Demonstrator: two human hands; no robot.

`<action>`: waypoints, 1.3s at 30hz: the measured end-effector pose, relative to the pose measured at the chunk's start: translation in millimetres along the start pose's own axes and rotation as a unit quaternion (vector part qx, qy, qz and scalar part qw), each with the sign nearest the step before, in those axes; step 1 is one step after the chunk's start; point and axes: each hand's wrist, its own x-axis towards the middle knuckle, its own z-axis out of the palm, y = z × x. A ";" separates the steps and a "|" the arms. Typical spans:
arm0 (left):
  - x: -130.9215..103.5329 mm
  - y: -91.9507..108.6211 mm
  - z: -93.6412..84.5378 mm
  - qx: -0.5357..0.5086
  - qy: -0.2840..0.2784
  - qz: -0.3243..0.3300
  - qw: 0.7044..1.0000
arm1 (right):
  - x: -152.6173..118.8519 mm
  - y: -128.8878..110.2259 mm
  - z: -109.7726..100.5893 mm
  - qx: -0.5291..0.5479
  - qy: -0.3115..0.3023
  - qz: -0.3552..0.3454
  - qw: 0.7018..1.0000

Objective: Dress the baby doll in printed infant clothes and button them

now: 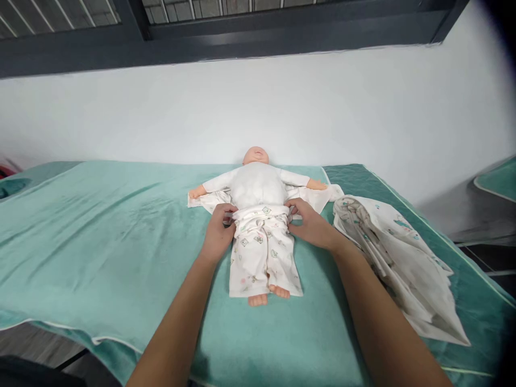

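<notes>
A baby doll (258, 185) lies on its back, its head toward the wall and arms stretched out to the sides. Its torso is white. White printed baby pants (264, 252) cover its legs, with the toes showing below the hems. My left hand (220, 230) pinches the waistband at the left side of the doll's waist. On the opposite side, my right hand (309, 223) grips the same waistband, thumb and fingers together. Beneath the doll's arms and back, a printed baby shirt (320, 198) is spread open.
A crumpled white printed cloth (403, 258) lies to the right, beside my right forearm. Green sheets (121, 231) cover the bed. Behind it stands a white wall (226, 107) below a dark window frame (282, 35). Another green-covered surface (500, 180) shows at the far right.
</notes>
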 end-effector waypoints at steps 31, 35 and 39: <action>-0.4 5.3 0.5 -0.032 0.001 -0.017 0.999 | 5.7 -12.3 18.8 -0.065 0.074 0.045 0.994; -0.8 5.3 1.1 -0.042 0.011 -0.053 0.998 | 5.1 -12.8 19.1 -0.067 0.071 0.087 0.991; -1.0 2.2 1.1 -0.050 0.020 -0.065 0.996 | 5.7 -12.9 19.2 -0.060 0.071 0.114 0.989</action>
